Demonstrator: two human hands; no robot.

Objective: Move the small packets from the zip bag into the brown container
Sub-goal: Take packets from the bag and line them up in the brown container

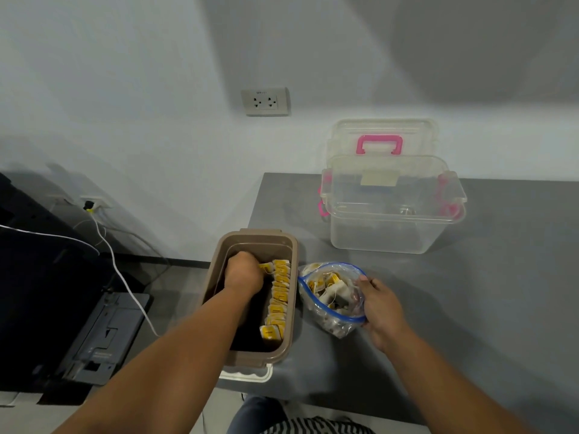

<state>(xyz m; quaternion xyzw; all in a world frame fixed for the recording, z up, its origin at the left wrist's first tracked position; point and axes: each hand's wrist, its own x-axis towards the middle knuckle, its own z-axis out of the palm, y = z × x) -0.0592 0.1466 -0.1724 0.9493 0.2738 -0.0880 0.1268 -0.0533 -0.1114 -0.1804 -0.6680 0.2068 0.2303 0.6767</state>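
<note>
Small packets (279,292) line the brown container (250,360) — the left hand (244,272) curls among them, its hold hidden — while the right hand (380,308) pinches the zip bag (332,324) at its rim.

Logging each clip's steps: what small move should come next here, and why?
Probably let go: the left hand curls on a packet at the far end of the row in the container, so it looks placed. The right hand holds the bag open, with packets left inside.

Office, grey desk (470,308), printer (103,333) (wall socket (265,101))
</note>
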